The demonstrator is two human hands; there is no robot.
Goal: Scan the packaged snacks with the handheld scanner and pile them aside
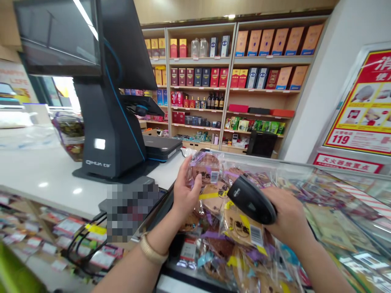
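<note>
My left hand pinches a clear packet between thumb and fingers, with its striped code facing me. My right hand is wrapped around a black scanner. The scanner's front end is just beside the packet, on its right. Under my hands is a pile of more packets, some with yellow or purple strips. The big screen stands on the white counter to my left.

A clear-wrapped packet of brown snacks is tilting upright, its barcode facing the camera, while a black handheld barcode scanner is slanting above heaped snack packets, head toward the upper left.
</note>
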